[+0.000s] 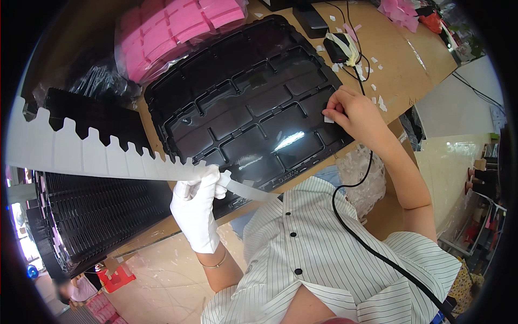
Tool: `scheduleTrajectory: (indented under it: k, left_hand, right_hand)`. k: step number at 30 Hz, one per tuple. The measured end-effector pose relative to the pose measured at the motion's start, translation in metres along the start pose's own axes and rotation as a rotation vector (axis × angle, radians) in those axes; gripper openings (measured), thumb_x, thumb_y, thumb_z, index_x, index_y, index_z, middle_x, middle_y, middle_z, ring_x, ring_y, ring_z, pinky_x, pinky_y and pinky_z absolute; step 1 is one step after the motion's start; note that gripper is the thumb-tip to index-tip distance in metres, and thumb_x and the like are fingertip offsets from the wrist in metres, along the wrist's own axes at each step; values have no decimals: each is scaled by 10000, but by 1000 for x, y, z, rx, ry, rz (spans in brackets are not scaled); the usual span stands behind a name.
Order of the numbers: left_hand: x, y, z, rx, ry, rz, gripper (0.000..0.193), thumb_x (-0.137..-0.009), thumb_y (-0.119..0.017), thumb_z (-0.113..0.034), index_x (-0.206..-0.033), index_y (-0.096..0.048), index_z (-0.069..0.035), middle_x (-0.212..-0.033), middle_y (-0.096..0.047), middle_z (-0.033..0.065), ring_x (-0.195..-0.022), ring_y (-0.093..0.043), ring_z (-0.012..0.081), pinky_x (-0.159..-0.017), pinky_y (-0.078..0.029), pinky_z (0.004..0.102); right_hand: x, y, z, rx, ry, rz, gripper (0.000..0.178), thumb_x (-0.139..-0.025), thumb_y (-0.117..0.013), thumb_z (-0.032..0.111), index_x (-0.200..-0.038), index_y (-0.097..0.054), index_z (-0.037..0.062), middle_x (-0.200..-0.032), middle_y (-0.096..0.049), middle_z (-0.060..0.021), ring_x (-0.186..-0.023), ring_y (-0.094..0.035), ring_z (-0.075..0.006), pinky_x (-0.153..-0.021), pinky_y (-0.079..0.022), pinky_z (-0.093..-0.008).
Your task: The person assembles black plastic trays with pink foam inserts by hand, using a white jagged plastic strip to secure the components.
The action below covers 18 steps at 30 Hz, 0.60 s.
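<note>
My left hand (197, 208), in a white glove, grips a long strip of white material (102, 156) with a row of notches along its upper edge. The strip sweeps off to the far left, and its short tail hangs toward my shirt. Bare, my right hand (348, 113) is pinched around a small white piece (328, 120) above the right side of a black plastic tray (237, 116). Raised ridges divide the glossy tray into shallow compartments. Whether the white piece touches the tray surface I cannot tell.
Pink packs in clear film (178, 27) lie behind the tray. A stack of black trays (102, 216) stands at left. White scraps (382, 102), a black box (337, 48) and cables lie on the cardboard-coloured table (426, 54). One black cable (372, 251) runs across my shirt.
</note>
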State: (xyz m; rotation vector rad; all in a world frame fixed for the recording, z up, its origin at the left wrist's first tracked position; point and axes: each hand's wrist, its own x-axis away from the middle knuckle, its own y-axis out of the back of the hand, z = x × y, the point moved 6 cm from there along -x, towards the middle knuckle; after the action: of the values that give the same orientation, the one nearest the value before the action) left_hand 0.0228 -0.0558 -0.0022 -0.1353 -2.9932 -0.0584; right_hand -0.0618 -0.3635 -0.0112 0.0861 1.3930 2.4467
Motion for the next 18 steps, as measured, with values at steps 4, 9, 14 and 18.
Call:
scheduleTrajectory:
  k: [4,9,14,18]
  left_hand:
    - [-2,11,7,22,14,23,130,-818,-703,24,-939,-664,50,-796,-675,124,-622,-626,139,-556,-489,229]
    - [5,17,0,-30,-34,-29,80,-853,-686,-24,-906,-660,30,-719,-618,57,-580,-526,85,-537,-407,203]
    - [11,30,-4,-11,-53,-48,86,-853,-682,-14,-919,-655,35,-726,-625,64,-580,-527,87,-529,-405,201]
    - [17,38,-6,1,-42,-45,122,-831,-706,-6,-937,-659,32,-769,-657,91,-585,-569,102,-537,-436,207]
  right_hand:
    - [11,9,6,-55,217,161,150,-821,-692,125,-786,-589,21,-793,-572,-88,-675,-597,-230,-608,-455,-336]
    - [19,2,2,-1108,-78,292,77,-848,-669,33,-850,-593,38,-867,-617,-45,-677,-495,-45,-574,-391,-196]
    - [18,-40,53,-1314,-273,525,160,-856,-684,89,-974,-621,0,-887,-649,-76,-697,-524,-63,-602,-424,-203]
    - [6,-75,104,-797,219,450,246,-823,-728,153,-997,-656,-6,-789,-615,-41,-660,-548,-110,-579,-441,-253]
